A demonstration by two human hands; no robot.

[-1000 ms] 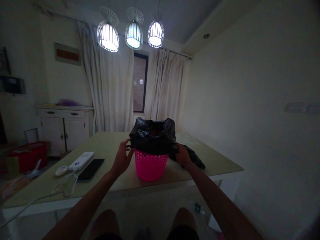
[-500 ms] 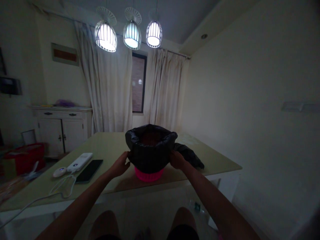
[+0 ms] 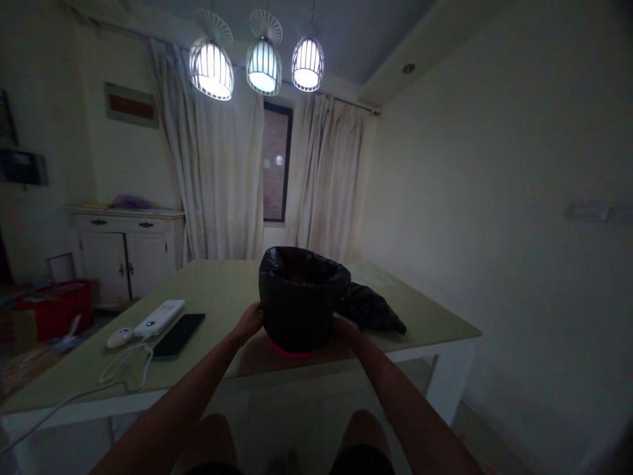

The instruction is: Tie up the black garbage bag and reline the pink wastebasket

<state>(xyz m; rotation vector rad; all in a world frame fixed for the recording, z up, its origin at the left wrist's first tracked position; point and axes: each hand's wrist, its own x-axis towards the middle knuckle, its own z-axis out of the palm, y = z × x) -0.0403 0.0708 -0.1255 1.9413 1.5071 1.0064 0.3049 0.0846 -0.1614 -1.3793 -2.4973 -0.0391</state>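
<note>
With the black bag (image 3: 299, 300) drawn down over the pink basket (image 3: 293, 351), lining is judged nearly complete.
Head view: the left hand (image 3: 251, 320) and right hand (image 3: 345, 326) press the bag's hem against the basket's lower sides, near the table (image 3: 212, 290) edge; finger spread cannot be told. Only a pink strip shows at the base. A spare black bag (image 3: 372, 308) lies beside.
</note>
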